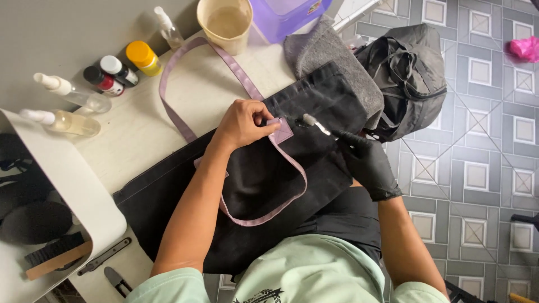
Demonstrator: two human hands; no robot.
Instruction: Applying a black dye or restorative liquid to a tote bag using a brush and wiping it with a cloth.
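Observation:
A black cloth bag (264,179) with lilac straps (185,67) lies across the white table (135,134) and my lap. My bare left hand (242,123) pinches the lilac strap's end patch (281,132) against the black fabric. My right hand (368,163), in a black glove, holds a small white-tipped brush (314,124) whose tip touches the fabric just right of the patch. One strap loops over the table behind, the other curves over the bag toward me.
Spray bottles (67,90), small paint bottles (115,70) and a yellow-capped jar (143,57) stand at the table's left. A beige cup (225,22), a purple tub (286,14), a grey towel (331,56) and a grey backpack (407,73) lie behind. A brush (56,255) and tools sit at lower left.

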